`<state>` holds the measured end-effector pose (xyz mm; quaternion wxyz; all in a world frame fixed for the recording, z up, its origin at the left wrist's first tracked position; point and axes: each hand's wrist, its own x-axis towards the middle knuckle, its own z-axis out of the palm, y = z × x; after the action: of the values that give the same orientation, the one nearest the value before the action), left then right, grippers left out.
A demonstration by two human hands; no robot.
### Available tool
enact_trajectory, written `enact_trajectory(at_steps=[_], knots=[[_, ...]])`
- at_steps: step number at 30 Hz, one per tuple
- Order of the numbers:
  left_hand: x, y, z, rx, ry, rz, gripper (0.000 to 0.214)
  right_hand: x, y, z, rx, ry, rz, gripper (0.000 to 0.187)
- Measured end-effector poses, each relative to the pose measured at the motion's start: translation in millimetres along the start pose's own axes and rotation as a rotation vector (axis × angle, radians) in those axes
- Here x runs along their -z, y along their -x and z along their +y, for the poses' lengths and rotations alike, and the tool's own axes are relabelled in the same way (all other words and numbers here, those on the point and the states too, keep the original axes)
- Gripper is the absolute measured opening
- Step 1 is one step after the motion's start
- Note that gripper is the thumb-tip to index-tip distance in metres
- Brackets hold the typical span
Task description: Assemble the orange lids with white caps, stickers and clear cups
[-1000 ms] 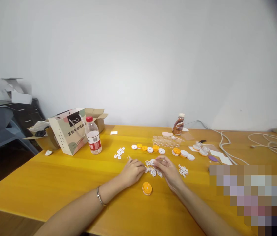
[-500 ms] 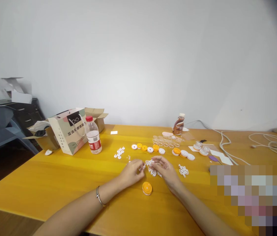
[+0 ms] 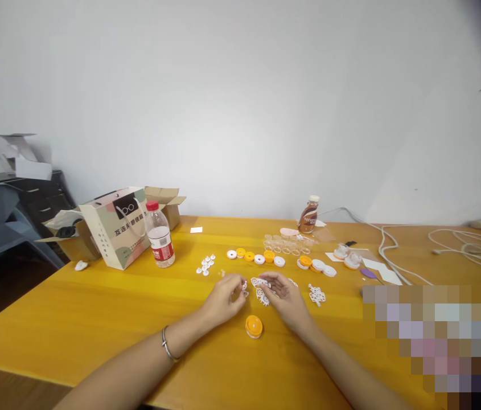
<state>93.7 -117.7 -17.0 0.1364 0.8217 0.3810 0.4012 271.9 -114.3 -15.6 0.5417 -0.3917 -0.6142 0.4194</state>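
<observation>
My left hand (image 3: 224, 300) is pinched closed on a small white openwork plastic piece (image 3: 245, 286), partly hidden by the fingers. Across from it, my right hand (image 3: 286, 300) has its thumb and fingers closed on another white gear-like piece (image 3: 260, 282). More white toothed pieces (image 3: 262, 296) lie on the table under and beside the right hand, partly covered by it. Nearer to me, between the wrists, sits a round orange-and-white part (image 3: 254, 326) with a domed centre. A further heap of white openwork pieces (image 3: 317, 294) lies to the right.
Behind the hands runs a row of white and orange rings (image 3: 259, 259), with clear rings (image 3: 285, 249) beyond. Small white stemmed pieces (image 3: 205, 265) lie at left. A red-capped bottle (image 3: 161, 242), paper bag (image 3: 116, 230), brown bottle (image 3: 308, 216) and white cables (image 3: 385, 250) also occupy the table.
The view has shifted slightly. Both hands stay over the white pieces with small finger movements, and a white piece now shows behind my right hand.
</observation>
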Motion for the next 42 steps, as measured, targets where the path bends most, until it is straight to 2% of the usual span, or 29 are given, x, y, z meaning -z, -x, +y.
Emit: enact_trajectory(at_steps=[9,14,20,24,29,33,38,42], knots=[[-0.5,2,8,-0.005,-0.024,0.011,0.009,1,2,-6,0.041,0.04,0.046,0.018],[-0.6,2,7,0.042,0.014,0.017,0.008,2,-2,-3,-0.061,-0.032,0.028,0.02],[-2.0,1,0,0.188,0.144,-0.008,0.006,3,-5,2,-0.174,-0.121,-0.001,0.033],[-3.4,-1,-3,0.238,0.23,-0.018,0.008,4,-6,3,-0.233,-0.139,-0.002,0.024],[0.9,0,4,0.176,0.228,-0.108,0.01,5,-6,2,-0.267,-0.124,-0.029,0.026],[4.1,1,8,0.081,0.177,-0.174,0.01,2,-2,-1,-0.285,-0.154,-0.119,0.028],[3.4,3,4,0.081,0.109,-0.182,0.011,-2,2,-7,-0.347,-0.224,-0.182,0.024],[0.7,3,3,0.113,0.102,-0.16,0.011,-3,3,-7,-0.331,-0.209,-0.188,0.028]])
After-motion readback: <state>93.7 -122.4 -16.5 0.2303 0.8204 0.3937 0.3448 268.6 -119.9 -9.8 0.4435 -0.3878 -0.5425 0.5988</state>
